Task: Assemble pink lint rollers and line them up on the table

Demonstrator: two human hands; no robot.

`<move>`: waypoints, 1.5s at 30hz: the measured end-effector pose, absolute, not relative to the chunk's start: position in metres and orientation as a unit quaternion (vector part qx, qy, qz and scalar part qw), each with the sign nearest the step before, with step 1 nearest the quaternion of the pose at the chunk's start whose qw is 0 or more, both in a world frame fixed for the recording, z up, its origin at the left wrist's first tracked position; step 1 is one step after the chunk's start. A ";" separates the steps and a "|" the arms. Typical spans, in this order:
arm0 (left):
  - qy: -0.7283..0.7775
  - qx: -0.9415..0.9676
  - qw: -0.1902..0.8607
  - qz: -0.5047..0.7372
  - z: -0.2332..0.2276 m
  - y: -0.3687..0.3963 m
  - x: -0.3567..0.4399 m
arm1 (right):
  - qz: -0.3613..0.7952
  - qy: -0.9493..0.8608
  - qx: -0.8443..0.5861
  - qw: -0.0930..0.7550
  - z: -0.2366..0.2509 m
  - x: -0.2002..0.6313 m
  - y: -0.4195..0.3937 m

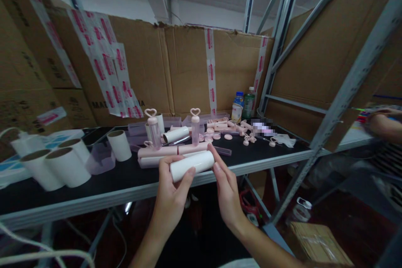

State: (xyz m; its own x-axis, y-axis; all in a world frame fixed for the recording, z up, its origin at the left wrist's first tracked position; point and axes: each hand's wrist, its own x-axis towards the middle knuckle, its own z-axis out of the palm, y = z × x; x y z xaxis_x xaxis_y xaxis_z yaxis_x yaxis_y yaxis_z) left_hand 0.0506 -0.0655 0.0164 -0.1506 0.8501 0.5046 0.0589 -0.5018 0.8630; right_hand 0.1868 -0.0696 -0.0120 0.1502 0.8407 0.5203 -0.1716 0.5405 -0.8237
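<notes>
Between my hands, in front of the table edge, lies a white roll [192,166], tilted slightly up to the right. My left hand [174,184] is closed around its left end, with the thumb along the front. At the right end, the fingers of my right hand [224,184] press against the roll. Just behind it on the black table rest pink roller pieces [157,151]. Two clear-pink handles with heart-shaped loops stand there, a left handle [153,130] and a right handle [195,127]. Another white roll [176,134] lies behind them.
Several large white rolls [67,166] stand at the left beside a translucent purple tray [101,161]. Small pink parts [228,137] are scattered at the right, near a blue-capped bottle [238,106] and a green bottle [249,104]. A metal post [333,104] rises at the right; a person sits beyond it.
</notes>
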 end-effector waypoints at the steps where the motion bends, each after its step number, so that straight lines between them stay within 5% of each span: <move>1: 0.385 0.577 0.307 0.651 0.019 -0.064 0.047 | 0.359 -0.554 -0.308 0.685 -0.009 0.191 -0.067; 5: 0.333 0.512 0.372 0.699 0.031 -0.058 0.027 | 0.177 -0.620 -0.406 0.647 -0.004 0.225 -0.043; 9: 0.289 0.382 0.418 0.772 0.043 -0.050 0.002 | -0.018 -0.690 -0.512 0.511 -0.017 0.268 -0.004; 18: 0.244 0.175 0.450 0.841 0.066 -0.049 -0.038 | -0.049 -0.746 -0.535 0.394 -0.037 0.316 0.067; 45: 0.234 0.257 0.500 0.793 0.051 -0.057 -0.030 | -0.104 -0.718 -0.535 0.434 -0.054 0.329 0.076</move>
